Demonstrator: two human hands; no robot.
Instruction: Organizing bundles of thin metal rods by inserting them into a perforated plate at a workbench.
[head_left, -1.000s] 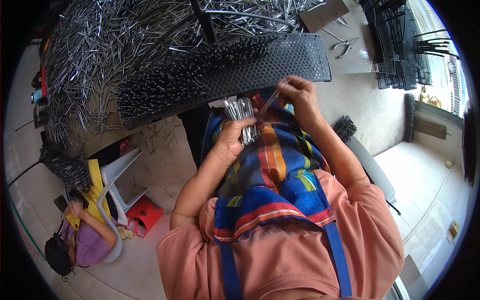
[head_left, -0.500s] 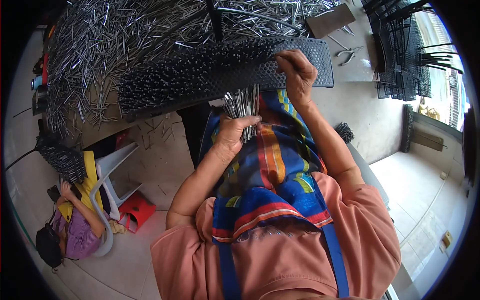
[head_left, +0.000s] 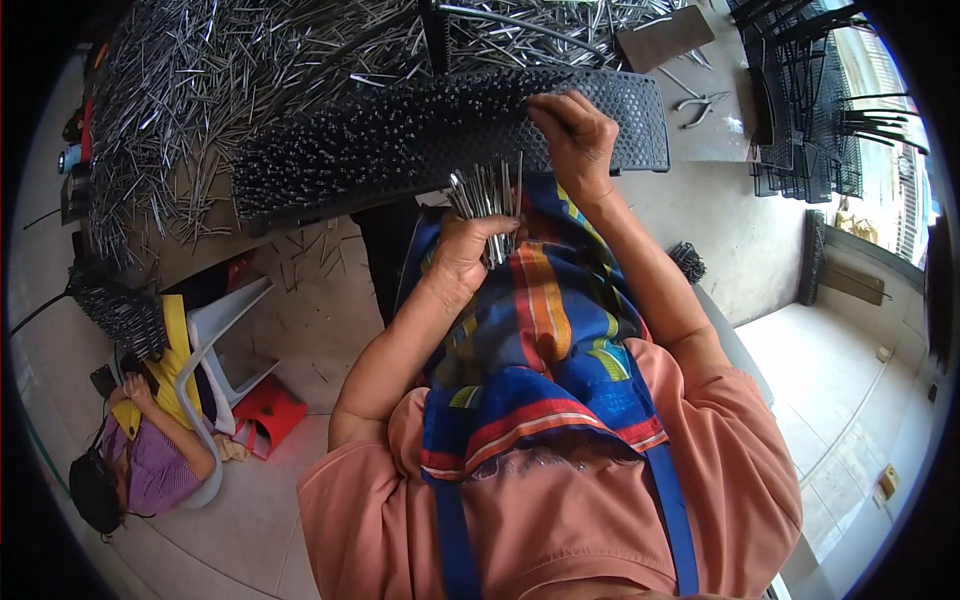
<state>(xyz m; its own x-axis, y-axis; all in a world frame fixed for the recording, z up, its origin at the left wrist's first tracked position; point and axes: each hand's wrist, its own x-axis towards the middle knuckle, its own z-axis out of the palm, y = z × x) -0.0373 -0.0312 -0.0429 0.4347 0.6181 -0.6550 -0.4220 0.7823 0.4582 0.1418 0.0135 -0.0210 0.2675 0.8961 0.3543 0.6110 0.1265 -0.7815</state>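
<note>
head view, looking down: the left hand (head_left: 465,248) is wrapped round a bundle of thin metal strips (head_left: 487,190), thumb laid across it, the strips' upper ends fanning toward the near edge of a black perforated panel (head_left: 642,125). the right hand (head_left: 580,140) is above the panel, right of its middle, fingers curled and drawn together in a pinch; whether a strip is between the fingertips, or whether they touch the panel, i cannot tell. dark rods (head_left: 330,155) stand close together in the panel's holes over its left part and along the far side, while the holes at the right end are bare. beyond the panel, loose strips (head_left: 240,80) cover much of the table (head_left: 185,262) in a wide heap. at the right, pliers (head_left: 697,108) lie near a brown flat piece (head_left: 663,38), and more black panels (head_left: 800,110) are stacked farther off. a striped apron (head_left: 545,310) covers the lap. lower left, a co-worker in a purple top (head_left: 168,475) sits by a pale chair (head_left: 228,310), a red bag (head_left: 272,412) on the floor just beside it
</note>
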